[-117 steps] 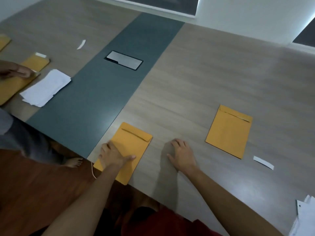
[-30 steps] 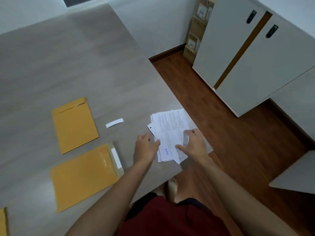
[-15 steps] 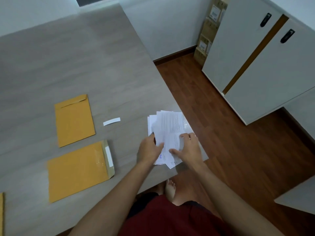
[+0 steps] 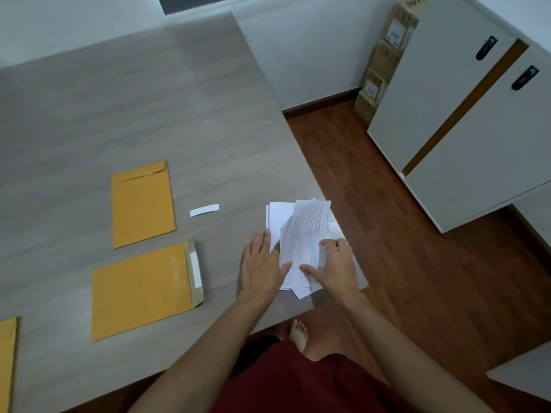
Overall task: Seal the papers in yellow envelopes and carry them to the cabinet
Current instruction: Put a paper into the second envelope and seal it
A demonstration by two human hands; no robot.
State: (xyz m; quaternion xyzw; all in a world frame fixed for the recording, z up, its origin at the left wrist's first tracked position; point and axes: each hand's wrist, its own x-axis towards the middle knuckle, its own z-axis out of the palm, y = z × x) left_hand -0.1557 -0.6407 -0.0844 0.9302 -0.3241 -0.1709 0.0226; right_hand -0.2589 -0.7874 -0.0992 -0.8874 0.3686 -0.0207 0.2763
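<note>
White papers (image 4: 307,234): right hand (image 4: 338,265) pinching top sheet (left hand (image 4: 262,263) flat).

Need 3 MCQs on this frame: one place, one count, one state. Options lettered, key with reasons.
1. Where does the white strip lie?
A. on the big envelope
B. on the table between the upright envelope and the paper stack
C. on the floor

2. How many black handles show on the white cabinet?
A. one
B. two
C. four

3. What state is the flap of the big envelope in?
A. open, white adhesive strip showing
C. torn off
B. sealed flat

Key:
1 B: the strip sits on bare table right of the upright envelope and left of the papers.
2 B: one handle per door.
3 A: the flap is folded out at the right end, strip exposed.
</note>
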